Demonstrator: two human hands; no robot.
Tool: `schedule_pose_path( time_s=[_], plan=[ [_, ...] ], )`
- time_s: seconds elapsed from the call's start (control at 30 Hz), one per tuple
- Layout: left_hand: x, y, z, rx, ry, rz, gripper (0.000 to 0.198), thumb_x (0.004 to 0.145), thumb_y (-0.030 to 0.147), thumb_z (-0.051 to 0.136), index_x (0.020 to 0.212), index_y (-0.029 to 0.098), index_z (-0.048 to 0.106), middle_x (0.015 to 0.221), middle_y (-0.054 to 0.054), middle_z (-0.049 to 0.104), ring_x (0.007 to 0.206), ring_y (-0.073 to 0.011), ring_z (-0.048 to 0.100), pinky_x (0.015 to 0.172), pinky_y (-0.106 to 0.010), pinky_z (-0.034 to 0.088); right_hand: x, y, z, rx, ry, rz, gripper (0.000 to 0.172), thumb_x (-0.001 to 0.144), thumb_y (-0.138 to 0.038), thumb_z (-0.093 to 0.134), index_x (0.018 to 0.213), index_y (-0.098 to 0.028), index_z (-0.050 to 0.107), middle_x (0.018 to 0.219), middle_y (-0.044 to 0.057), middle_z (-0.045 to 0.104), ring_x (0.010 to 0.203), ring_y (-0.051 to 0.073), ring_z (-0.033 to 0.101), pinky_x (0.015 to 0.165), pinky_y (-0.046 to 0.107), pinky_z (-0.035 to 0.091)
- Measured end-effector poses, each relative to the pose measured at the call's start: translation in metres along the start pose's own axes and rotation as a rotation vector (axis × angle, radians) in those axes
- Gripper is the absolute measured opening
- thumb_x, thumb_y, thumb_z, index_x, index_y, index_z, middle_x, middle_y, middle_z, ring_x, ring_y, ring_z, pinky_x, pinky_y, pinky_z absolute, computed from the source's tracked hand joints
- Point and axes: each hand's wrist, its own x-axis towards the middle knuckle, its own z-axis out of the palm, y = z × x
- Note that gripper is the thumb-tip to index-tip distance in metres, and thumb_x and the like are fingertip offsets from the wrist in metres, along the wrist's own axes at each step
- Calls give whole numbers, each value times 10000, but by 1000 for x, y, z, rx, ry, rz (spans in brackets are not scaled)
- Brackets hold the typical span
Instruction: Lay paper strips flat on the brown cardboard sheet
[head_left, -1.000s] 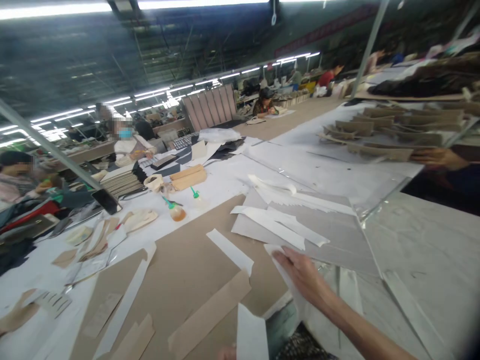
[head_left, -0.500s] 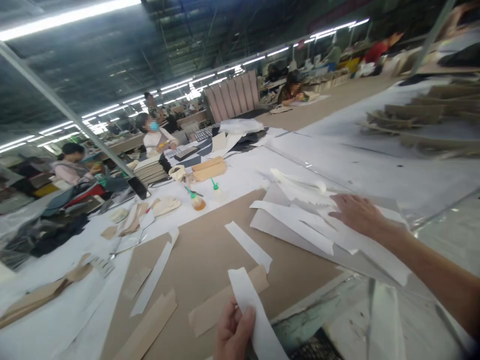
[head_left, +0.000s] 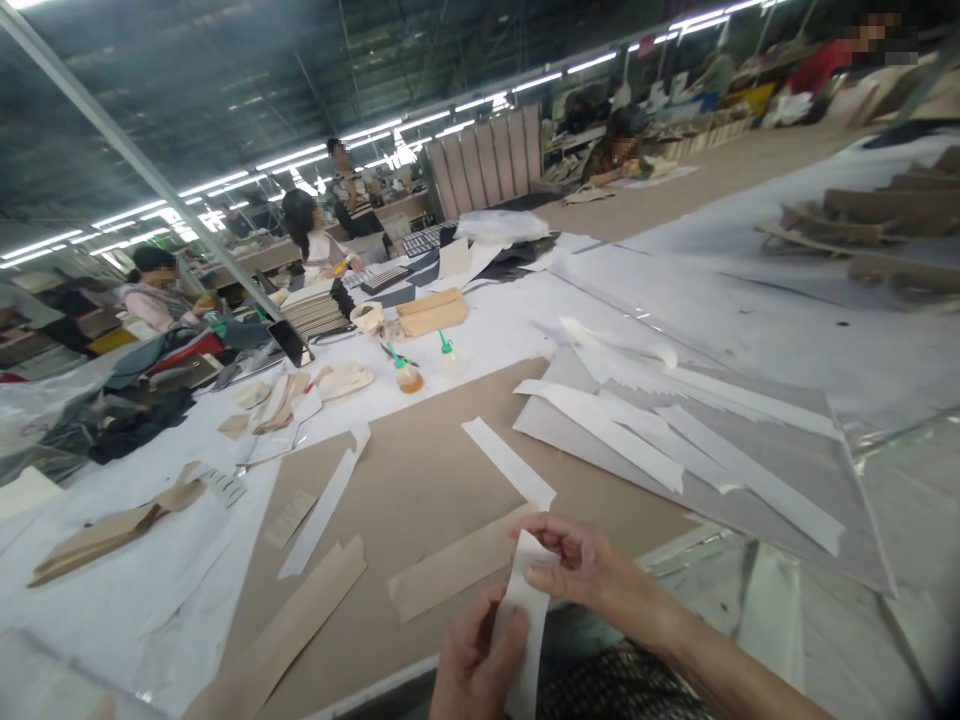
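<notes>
Both hands are on one white strip (head_left: 525,620), held upright just off the near edge of the bench (head_left: 450,330), clear of the clutter so both faces are free to work.

Left hand (head_left: 472,665): low, palm toward the body, thumb across the front of the strip's lower half, fingers behind. Clamped on it, acting as the anchor.

Right hand (head_left: 585,570): comes in from the right, forearm angled up from the lower right corner, fingers curled over the strip's top end. Thumb and forefinger pinch the top edge, looks like a peel or fold grip; can't tell whether a layer is separating.

Layout on the bench reads as sorted by type:
- brown board (head_left: 420,470) at the near edge as work surface, with tan strips (head_left: 450,570) and a few white ones laid loose on it
- grey sheet (head_left: 750,450) to the right, carrying long white strips (head_left: 607,425) side by side, within right-hand reach
- two glue bottles (head_left: 409,375) with green caps behind the board, upright
- scraps and cut pieces (head_left: 277,410) pushed to the left side

Other people sit at the far left edge of the bench, well apart.
</notes>
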Motion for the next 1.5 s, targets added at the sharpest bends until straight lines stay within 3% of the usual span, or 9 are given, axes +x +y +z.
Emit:
schedule_pose_path(
  time_s=[0.37,0.5,0.9,1.1,1.17,1.2,1.27,1.37,1.5],
  plan=[
    [-16,-24,-25,793,-38,469,240,976,243,441,1087,220,653,964,-49,734,843,-163,682,736,-250,496,-12,-22,14,-697,6,-185,15,836,-202,634,828,-194,644,1086,2,622,1036,178,570,961,316,388],
    [-20,-24,-21,899,45,577,187,959,200,466,1027,246,634,875,-11,721,786,-159,681,680,-239,489,-13,-12,15,-605,28,-152,148,877,-227,624,733,-195,636,929,-13,654,922,166,594,883,306,409],
    [-36,-26,-28,703,142,251,230,934,321,474,939,238,688,855,-10,707,800,-176,638,751,-268,428,-41,-19,-8,-156,235,-53,347,942,-533,676,836,-205,641,958,1,631,977,194,540,882,280,363],
    [-51,2,-52,132,179,-62,416,824,557,648,972,173,698,746,0,644,716,-162,560,628,-235,376,-70,38,5,-811,-47,61,506,1081,-461,319,775,-168,596,772,46,599,755,225,572,728,353,442],
    [-54,6,-50,-31,150,-119,470,766,577,718,988,163,688,735,3,638,675,-143,535,605,-226,352,-74,60,13,-1147,-201,-59,160,973,-207,532,880,-155,650,1122,102,649,1036,315,585,923,475,467],
    [-56,7,-48,-83,143,-143,490,742,577,748,984,156,684,736,1,644,653,-132,523,595,-222,342,-75,66,17,-1220,-232,-119,198,878,-77,567,1025,-165,665,1329,106,573,1197,345,518,1021,520,429],
    [-57,8,-44,-136,145,-163,515,708,570,788,975,143,682,739,-9,659,623,-115,503,586,-218,331,-73,62,22,-1131,-194,-164,497,835,-9,561,1274,-238,591,1484,49,445,1333,291,417,1127,478,367],
    [-58,8,-39,-169,150,-171,532,685,561,815,974,135,681,750,-19,674,626,-114,514,588,-220,339,-62,34,26,-706,7,-82,212,1020,-278,532,1218,-277,606,1194,5,620,1126,200,564,987,325,457],
    [-56,4,-38,-170,110,-185,515,692,555,812,968,142,679,741,-10,666,637,-119,536,591,-220,349,-47,4,29,-490,112,-143,287,1069,-453,466,1056,-233,650,1029,4,622,1017,184,572,909,286,426]
  ],
)
